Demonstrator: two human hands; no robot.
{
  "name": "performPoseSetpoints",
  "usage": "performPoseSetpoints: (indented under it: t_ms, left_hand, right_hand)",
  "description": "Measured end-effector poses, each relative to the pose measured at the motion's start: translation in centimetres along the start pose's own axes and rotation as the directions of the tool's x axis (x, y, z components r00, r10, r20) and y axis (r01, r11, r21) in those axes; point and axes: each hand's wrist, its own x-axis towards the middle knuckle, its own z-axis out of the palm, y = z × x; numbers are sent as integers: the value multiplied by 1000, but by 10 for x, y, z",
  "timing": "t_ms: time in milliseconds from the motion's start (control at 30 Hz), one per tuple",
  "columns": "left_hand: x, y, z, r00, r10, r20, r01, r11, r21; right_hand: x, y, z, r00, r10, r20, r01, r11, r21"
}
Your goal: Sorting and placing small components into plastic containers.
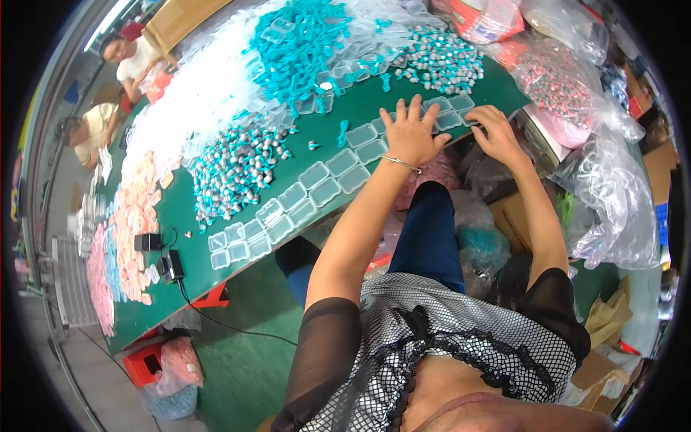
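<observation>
Clear plastic compartment boxes (314, 175) lie in two rows along the near edge of the green table. My left hand (412, 137) is spread flat over the rows near their right end, fingers apart, hiding part of the boxes under it. At the right end my right hand (498, 135) has loosely bent fingers, the tips touching or just beside the last clear boxes (448, 119); nothing shows in it. A loose teal plastic piece (343, 134) lies just beyond the rows, left of my left hand.
Beyond the rows are a heap of teal plastic pieces (299, 54) and two piles of silver-and-teal parts (234, 173) (440, 61). Peach-coloured pieces (137, 230) and black power adapters (170, 266) lie at left. Bags of parts (558, 83) stand right. Two people sit far left.
</observation>
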Motion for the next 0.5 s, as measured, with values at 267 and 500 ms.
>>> performPoseSetpoints:
  t_ms: [267, 500]
  left_hand:
    - [20, -72, -46, 989, -140, -44, 132, 981, -139]
    - [1, -151, -72, 956, -293, -16, 290, 952, -99]
  right_hand:
    - [17, -6, -4, 997, -9, -81, 8, 1000, -6]
    - [113, -32, 46, 987, -149, -62, 153, 987, 48]
